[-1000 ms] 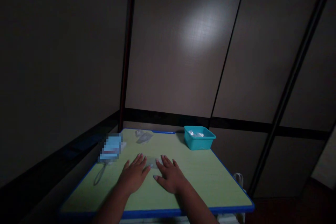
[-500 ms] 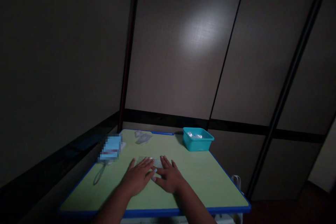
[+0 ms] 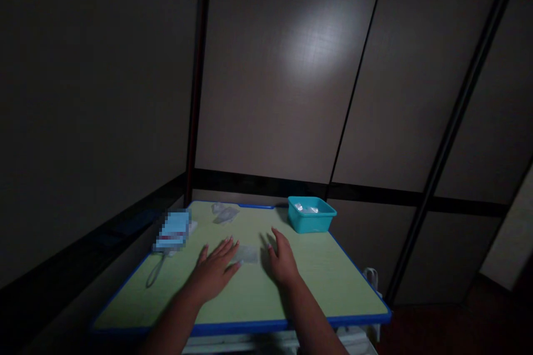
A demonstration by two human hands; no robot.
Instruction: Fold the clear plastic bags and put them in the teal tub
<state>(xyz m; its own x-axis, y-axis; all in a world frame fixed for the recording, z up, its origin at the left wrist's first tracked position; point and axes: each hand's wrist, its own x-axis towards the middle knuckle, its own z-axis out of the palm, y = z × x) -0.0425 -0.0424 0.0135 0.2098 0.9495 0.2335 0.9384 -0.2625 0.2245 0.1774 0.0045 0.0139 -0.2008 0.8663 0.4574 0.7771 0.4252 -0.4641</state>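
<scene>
On the table in front of me lies a small, flat, clear plastic bag (image 3: 249, 254). My left hand (image 3: 214, 270) rests palm down with its fingers spread, partly covering the bag's left side. My right hand (image 3: 285, 259) is turned on its side, off to the right of the bag and apart from it. Its index finger and thumb stretch forward, holding nothing I can see; its other fingers are mostly hidden.
The light green table (image 3: 241, 305) has a blue edge. Toward the back right stands a turquoise basket (image 3: 312, 223) with clear plastic packets inside. Crumpled plastic (image 3: 225, 213) lies at the back left, near a blurred-out blue item (image 3: 174, 230) with a strap. Dark panels surround the table.
My right hand has come off the plastic bag, moved right and turned on its side. My left hand has shifted slightly left, leaving more of the bag in sight.
</scene>
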